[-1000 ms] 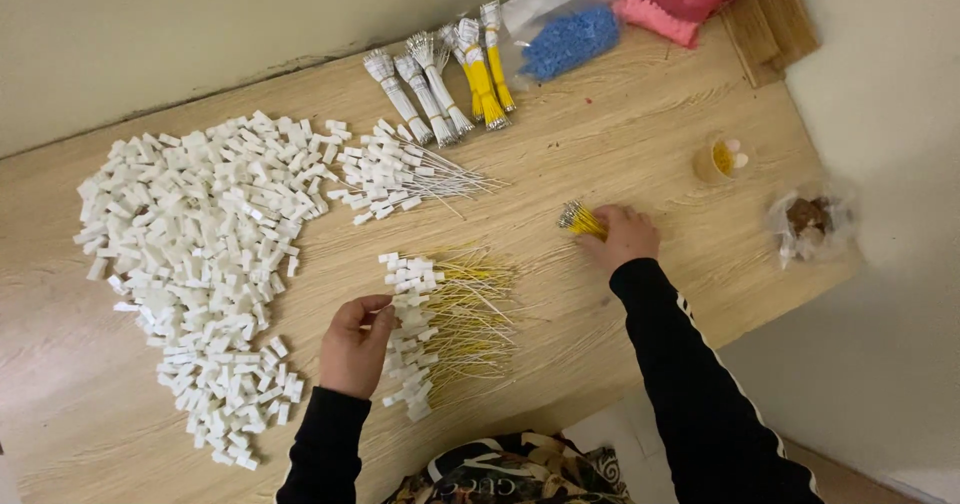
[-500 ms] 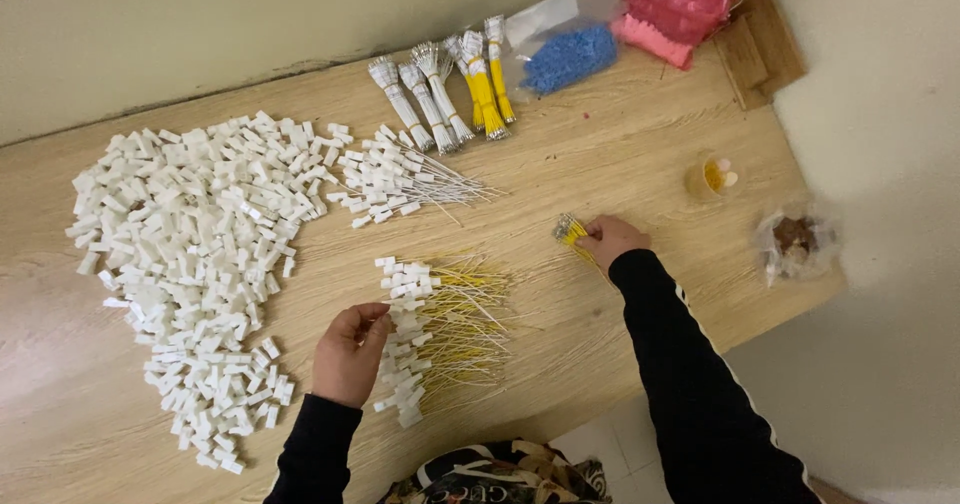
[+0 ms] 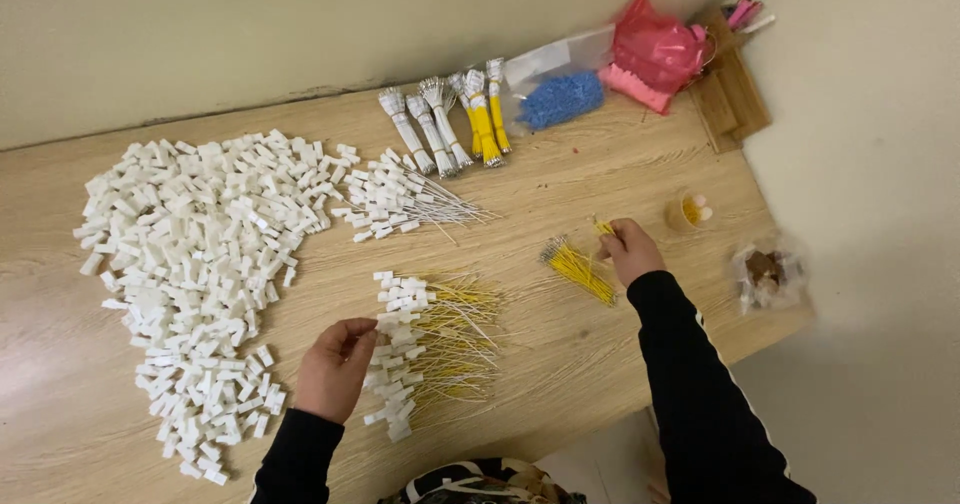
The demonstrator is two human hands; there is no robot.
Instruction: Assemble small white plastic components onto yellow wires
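We saw the right hand (image 3: 628, 251) pinching a single yellow wire (image 3: 604, 228) beside the loose yellow wire bundle (image 3: 579, 269) on the table (image 3: 560, 184). The left hand (image 3: 333, 369), fingers curled but grasping nothing, touched the row of white-capped yellow wires (image 3: 430, 349).

Far edge of the wooden table (image 3: 640, 179), against the wall: a clear plastic bag (image 3: 556, 82) lying flat, one end filled with small blue pieces, the other end pale. Touching its right side, a pink-red plastic bag (image 3: 656, 54), bunched and knotted at the top. Near the table's right edge, well apart from both: a small crumpled clear wrapper (image 3: 768, 274) holding something brown, possibly food. No labels, signs or screens visible.
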